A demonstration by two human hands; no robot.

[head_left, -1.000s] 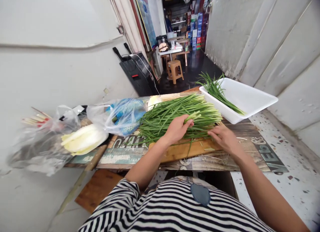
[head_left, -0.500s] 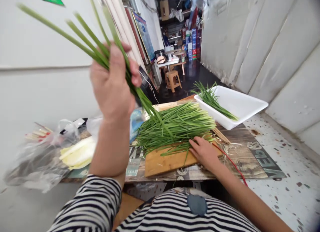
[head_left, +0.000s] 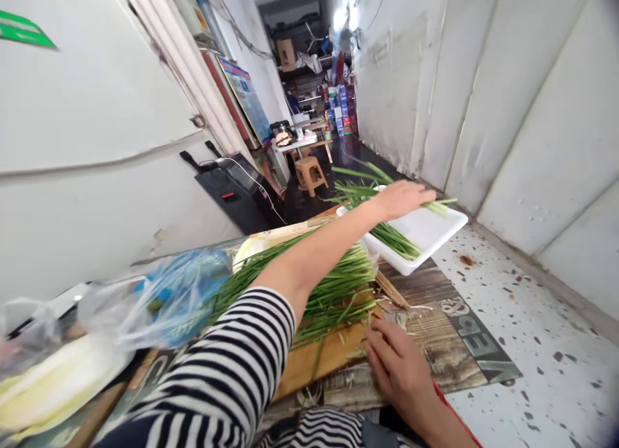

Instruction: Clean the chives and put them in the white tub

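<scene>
My left hand (head_left: 403, 200) is closed around a small bunch of garlic chives (head_left: 438, 207), holding it over the white plastic tray (head_left: 411, 266). Other chives (head_left: 396, 238) lie along the tray's near left side. My left forearm crosses above a large pile of chives (head_left: 338, 296) and hides part of it. Under that pile is a wooden cutting board (head_left: 309, 370). At the board's right end rests my right hand (head_left: 399, 361), with loosely bent fingers near small chive scraps and nothing visible gripped in them.
Bundled thin sticks (head_left: 393, 289) lie between board and tray. Leftward are a blue plastic bag (head_left: 186, 296) and a pale cabbage (head_left: 62, 383). A black machine (head_left: 236, 190) stands beyond the table, and a stool (head_left: 309, 175) farther back. White walls flank both sides.
My left hand has swung from high on the left across to the tray on the right, carrying the chives. My right hand has drawn back slightly from the pile. The view has shifted.
</scene>
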